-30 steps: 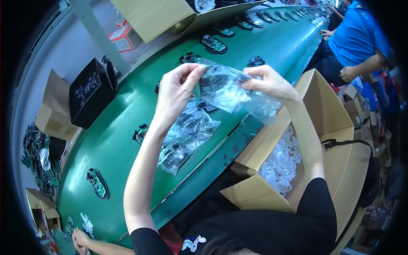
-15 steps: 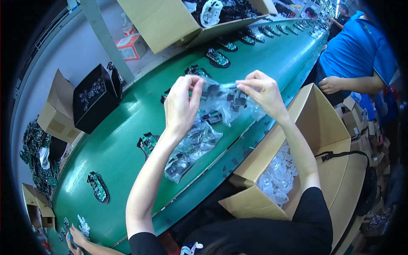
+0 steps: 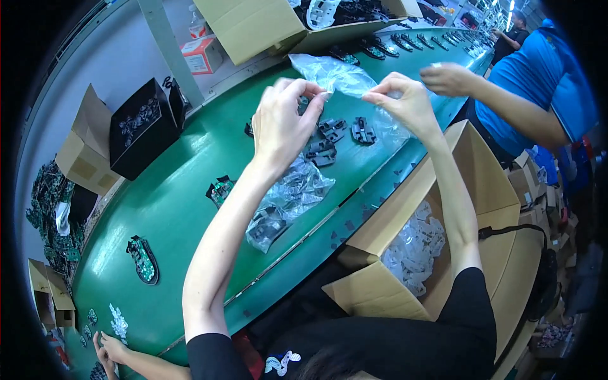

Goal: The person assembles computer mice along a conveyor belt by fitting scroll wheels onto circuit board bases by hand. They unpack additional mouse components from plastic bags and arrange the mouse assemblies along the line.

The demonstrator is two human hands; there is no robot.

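Note:
A clear plastic bag (image 3: 339, 75) hangs between my hands above the green conveyor belt. My left hand (image 3: 285, 120) pinches one part of it between thumb and fingertips. The fingers of my right hand (image 3: 405, 101) are closed on its other side. Loose on the belt beneath lie several dark plastic parts, among them one black part (image 3: 363, 131) and another (image 3: 321, 153) closer to me. Beside my left forearm rests a second clear bag (image 3: 294, 193) with dark parts inside. A green circuit board piece (image 3: 220, 190) sits partly behind that forearm.
An open cardboard box (image 3: 380, 288) holding crumpled clear bags (image 3: 415, 247) stands at my right. A co-worker in blue reaches a hand (image 3: 449, 80) toward the belt; another person's hands (image 3: 114, 348) work at lower left. A black box (image 3: 144, 136) and a large carton (image 3: 253, 28) line the far side.
Dark parts that were in the held bag now lie loose on the belt. The bag has risen and looks emptied, and the blue-clad co-worker's hand has lifted toward the belt.

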